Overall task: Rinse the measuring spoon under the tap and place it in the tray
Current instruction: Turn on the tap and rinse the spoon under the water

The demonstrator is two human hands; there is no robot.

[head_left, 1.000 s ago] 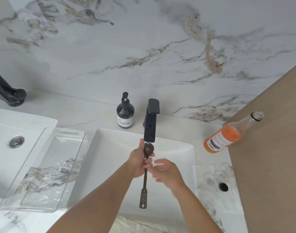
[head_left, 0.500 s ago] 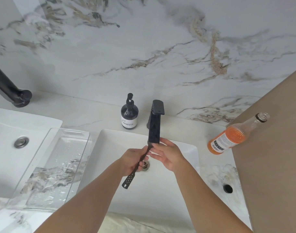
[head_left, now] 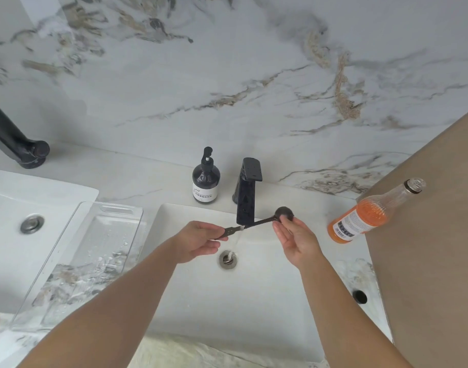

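A dark measuring spoon [head_left: 262, 222] lies almost level across the white sink [head_left: 254, 293], right under the spout of the black tap [head_left: 245, 200]. Water runs from the spout over the spoon's handle and down to the drain [head_left: 228, 258]. My left hand [head_left: 198, 241] pinches the perforated end of the handle. My right hand [head_left: 294, 237] holds the round bowl end [head_left: 284, 212] with its fingertips. The clear plastic tray [head_left: 76, 258] sits left of the sink, wet, with nothing in it.
A black soap pump bottle [head_left: 205, 181] stands left of the tap. An open glass bottle of orange drink [head_left: 371, 216] leans at the right, by a brown panel [head_left: 435, 248]. A second sink [head_left: 20, 208] and black tap [head_left: 12, 139] lie at far left.
The spoon has turned from hanging down by its bowl under the spout to lying level. My right hand moved right with the bowl end; my left hand now holds the handle's tip.
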